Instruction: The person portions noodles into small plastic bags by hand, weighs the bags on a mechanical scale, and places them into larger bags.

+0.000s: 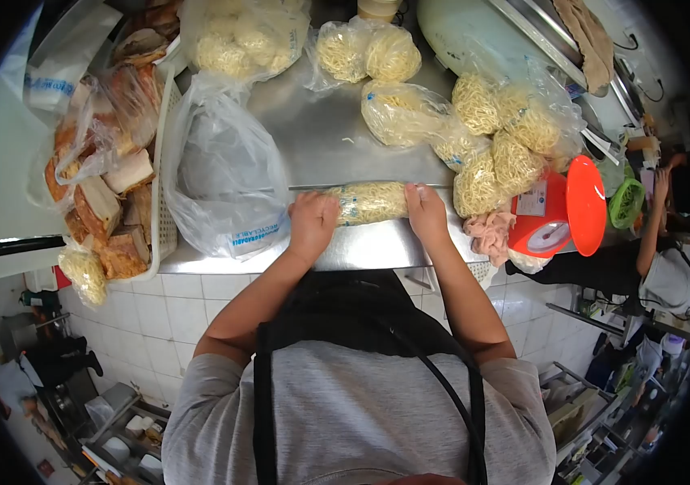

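A clear plastic bag of noodles [372, 203] lies lengthwise near the front edge of the steel table [304, 133]. My left hand [313, 224] is closed on its left end, and my right hand [427, 212] is closed on its right end. Left of my left hand rests a crumpled, translucent plastic bag [226, 174] with blue print. Beyond and to the right of my right hand are several more bagged noodle bundles [478, 190], some piled against each other.
A white basket [169, 162] of brown chunks stands at the left. Right of the noodles are a pink cloth [491, 232] and a red scale [541, 214]. A large pale bowl [462, 36] sits at the back. Another person [668, 275] is at far right.
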